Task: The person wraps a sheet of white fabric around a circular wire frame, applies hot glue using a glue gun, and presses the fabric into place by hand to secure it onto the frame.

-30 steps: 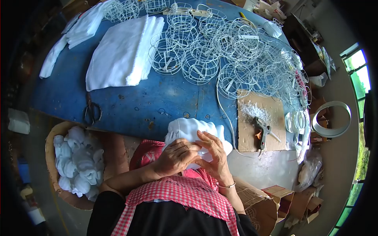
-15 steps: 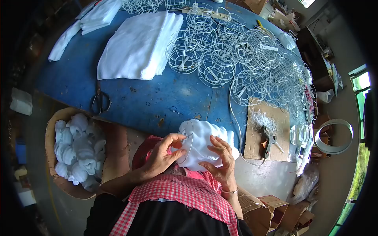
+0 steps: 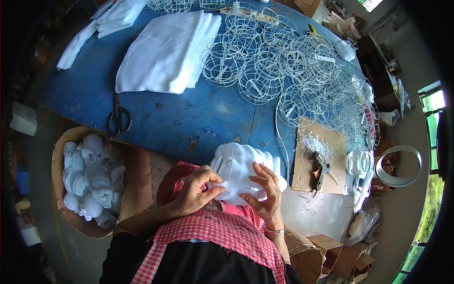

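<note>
A wire frame covered in white fabric (image 3: 240, 163) lies on its side over my lap, just off the table's near edge. Its round wire end faces left. At the lower rim of that end, my left hand (image 3: 201, 188) pinches the fabric edge between thumb and fingers. My right hand (image 3: 266, 193) grips the covered body from the right, thumb below and fingers curved over the side. Folds run across the fabric. The underside of the frame and part of the rim are hidden.
On the blue table (image 3: 156, 118) lie stacked white fabric (image 3: 158, 52), scissors (image 3: 118, 122), many bare wire frames (image 3: 302, 71) and a glue gun (image 3: 321, 173) on cardboard (image 3: 302, 177). A cardboard box (image 3: 59, 180) at left holds white covered pieces (image 3: 94, 177).
My left hand has moved down along the frame's wire end, from its middle to the lower rim, and its thumb and fingers have come together. My right hand keeps its hold.
</note>
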Demonstrator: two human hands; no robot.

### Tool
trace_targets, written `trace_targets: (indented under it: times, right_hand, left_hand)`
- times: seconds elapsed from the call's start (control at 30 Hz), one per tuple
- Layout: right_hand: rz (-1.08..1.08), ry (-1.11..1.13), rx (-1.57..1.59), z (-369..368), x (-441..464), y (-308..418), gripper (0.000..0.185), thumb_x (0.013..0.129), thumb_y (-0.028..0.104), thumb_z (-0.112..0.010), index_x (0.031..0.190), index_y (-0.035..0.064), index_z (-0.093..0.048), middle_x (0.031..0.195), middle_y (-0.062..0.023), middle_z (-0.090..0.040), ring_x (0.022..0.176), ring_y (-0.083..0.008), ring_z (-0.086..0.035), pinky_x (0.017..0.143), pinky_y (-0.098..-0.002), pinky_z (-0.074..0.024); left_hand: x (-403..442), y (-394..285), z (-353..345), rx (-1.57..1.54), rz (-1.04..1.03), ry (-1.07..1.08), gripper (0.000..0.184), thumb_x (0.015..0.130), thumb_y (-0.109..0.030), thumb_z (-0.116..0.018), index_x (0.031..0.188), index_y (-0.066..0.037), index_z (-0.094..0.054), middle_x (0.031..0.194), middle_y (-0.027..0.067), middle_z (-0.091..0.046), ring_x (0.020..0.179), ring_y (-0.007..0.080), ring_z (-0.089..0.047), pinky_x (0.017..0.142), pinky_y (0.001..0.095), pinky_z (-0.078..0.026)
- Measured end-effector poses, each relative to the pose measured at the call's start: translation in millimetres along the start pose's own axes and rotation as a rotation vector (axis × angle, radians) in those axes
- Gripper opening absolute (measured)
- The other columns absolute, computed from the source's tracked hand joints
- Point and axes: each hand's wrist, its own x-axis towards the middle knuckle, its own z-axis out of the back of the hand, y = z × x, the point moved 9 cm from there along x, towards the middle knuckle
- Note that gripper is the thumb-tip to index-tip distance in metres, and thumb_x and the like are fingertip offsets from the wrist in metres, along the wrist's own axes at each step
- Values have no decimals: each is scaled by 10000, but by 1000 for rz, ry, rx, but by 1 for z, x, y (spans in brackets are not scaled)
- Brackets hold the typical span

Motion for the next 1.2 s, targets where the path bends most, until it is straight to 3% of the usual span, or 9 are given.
trace_targets:
  times: [0.13, 0.33, 0.63, 0.73, 0.83, 1.03, 1.2]
  right_hand:
    - [13, -5, -10, -1, -1, 0, 436, 593, 185, -798, 959, 70, -592, 1277, -113, -509, 1192, -296, -457, 971, -434, -327]
    - [20, -25, 7, -1, 0, -1, 313, 591, 162, -787, 808, 85, -574, 1286, -124, -499, 1216, -322, -423, 966, -446, -319]
    - [23, -33, 70, -1, -1, -5, 239, 596, 128, -772, 719, 87, -572, 1287, -136, -497, 1241, -327, -398, 994, -477, -276]
    - [8, -17, 147, 1, -2, -8, 214, 585, 116, -770, 691, 83, -587, 1297, -140, -489, 1271, -325, -365, 1020, -479, -242]
    - [-11, 7, 223, 2, -3, -11, 181, 566, 91, -768, 654, 89, -609, 1309, -146, -477, 1296, -323, -332, 1041, -477, -208]
    - [1, 70, 296, 2, -4, -14, 147, 566, 81, -758, 672, 124, -666, 1333, -153, -449, 1316, -320, -295, 1048, -477, -190]
    - [54, 107, 54, 3, -10, -3, 222, 575, 121, -763, 782, 171, -699, 1364, -137, -413, 1315, -316, -291, 1038, -471, -221]
  left_hand:
    - [3, -31, 0, 156, -262, -35, 298, 695, -78, -742, 908, -28, -540, 862, 89, -592, 809, 230, -564, 712, 306, -452]
    - [-3, -17, -5, 162, -123, -56, 315, 701, -84, -745, 923, -26, -529, 878, 107, -602, 775, 241, -599, 666, 326, -478]
    - [-11, -19, -5, 187, -269, -152, 360, 708, -83, -750, 980, -50, -516, 861, 111, -629, 651, 182, -592, 559, 281, -464]
    - [-9, -28, -4, 225, -291, -181, 376, 710, -65, -738, 1034, -51, -548, 849, 101, -625, 635, 172, -585, 536, 279, -459]
    - [-5, -36, -11, 289, -371, -69, 481, 733, -14, -691, 1180, -48, -517, 787, 86, -561, 642, 194, -556, 576, 308, -472]
    - [-3, -38, -21, 501, -304, 61, 479, 736, 8, -608, 1197, -116, -559, 709, 42, -429, 599, 165, -481, 564, 281, -459]
    - [-4, -33, -18, 468, -318, 7, 442, 719, 0, -593, 1133, -154, -613, 725, 38, -424, 622, 164, -492, 564, 279, -461]
